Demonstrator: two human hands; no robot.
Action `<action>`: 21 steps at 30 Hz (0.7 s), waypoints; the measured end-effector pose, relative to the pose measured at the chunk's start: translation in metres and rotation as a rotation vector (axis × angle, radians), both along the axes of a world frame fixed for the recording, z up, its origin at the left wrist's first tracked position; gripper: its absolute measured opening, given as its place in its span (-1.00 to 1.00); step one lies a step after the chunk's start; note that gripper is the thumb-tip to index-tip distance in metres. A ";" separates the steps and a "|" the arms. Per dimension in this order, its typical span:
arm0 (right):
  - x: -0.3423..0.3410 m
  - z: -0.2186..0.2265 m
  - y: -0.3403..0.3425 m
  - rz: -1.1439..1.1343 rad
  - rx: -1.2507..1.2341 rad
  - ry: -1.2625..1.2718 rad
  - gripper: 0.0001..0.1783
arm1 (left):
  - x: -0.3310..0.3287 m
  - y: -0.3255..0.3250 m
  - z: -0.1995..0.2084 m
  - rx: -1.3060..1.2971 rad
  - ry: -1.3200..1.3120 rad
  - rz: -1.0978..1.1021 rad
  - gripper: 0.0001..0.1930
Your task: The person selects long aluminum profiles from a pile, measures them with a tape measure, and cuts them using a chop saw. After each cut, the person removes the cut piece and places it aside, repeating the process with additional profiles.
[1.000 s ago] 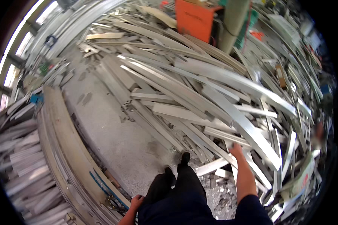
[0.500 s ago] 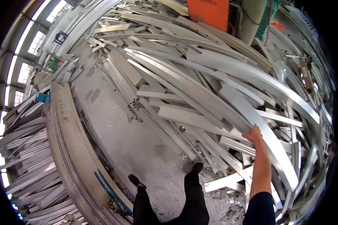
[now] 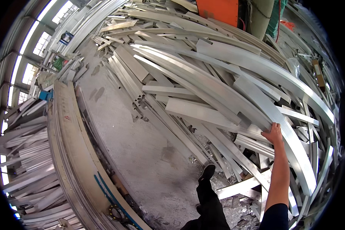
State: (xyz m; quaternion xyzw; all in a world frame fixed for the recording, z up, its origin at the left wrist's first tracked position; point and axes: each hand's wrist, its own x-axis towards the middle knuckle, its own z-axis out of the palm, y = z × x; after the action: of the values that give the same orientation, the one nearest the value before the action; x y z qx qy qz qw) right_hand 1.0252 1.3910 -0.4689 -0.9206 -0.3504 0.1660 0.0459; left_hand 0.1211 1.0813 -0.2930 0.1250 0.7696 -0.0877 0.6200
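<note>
My right hand (image 3: pixel 273 135) is closed round the near end of a long silvery metal profile (image 3: pixel 218 82), with the thumb on its near side and the fingers over the end. This profile lies slanted across a heap, running from the far middle down to the right. Beside the hand, a broad ribbed metal profile (image 3: pixel 291 147) curves away toward the lower right. Shorter ribbed profiles (image 3: pixel 253 143) lie under and to the left of my forearm. My left hand is out of view.
Loose metal profiles are heaped across the right and far side. A long cream-coloured beam (image 3: pixel 67 111) runs along the left, with blue strips (image 3: pixel 111 199) on it. More stacked profiles (image 3: pixel 32 161) lie beyond. An orange box (image 3: pixel 218 13) stands at the back. Grey floor (image 3: pixel 130 153) lies between.
The view has shifted, so most of the heap sits farther right. My legs have stepped, and one shoe no longer shows at lower left. My right hand remains at the profile's end.
</note>
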 end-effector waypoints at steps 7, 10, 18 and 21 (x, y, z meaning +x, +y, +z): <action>-0.002 0.017 -0.002 -0.012 -0.106 -0.062 0.06 | 0.029 -0.070 -0.028 -0.127 -0.056 -0.526 -0.58; -0.011 0.038 0.027 0.031 -0.262 0.026 0.15 | 0.047 -0.053 -0.032 -0.091 -0.064 -0.474 -0.62; -0.058 0.081 0.006 0.109 -0.174 0.135 0.04 | 0.108 0.042 -0.055 0.162 0.092 -0.396 -0.62; -0.118 0.078 -0.051 0.227 -0.174 0.126 0.32 | 0.207 0.117 -0.018 0.274 -0.144 -0.275 -0.56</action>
State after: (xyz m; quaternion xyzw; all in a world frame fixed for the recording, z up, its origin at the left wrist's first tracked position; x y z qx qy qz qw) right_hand 0.9076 1.3403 -0.3909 -0.8635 -0.4328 0.2572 -0.0310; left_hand 0.3283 1.1983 -0.3106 0.3182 0.7036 -0.0569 0.6328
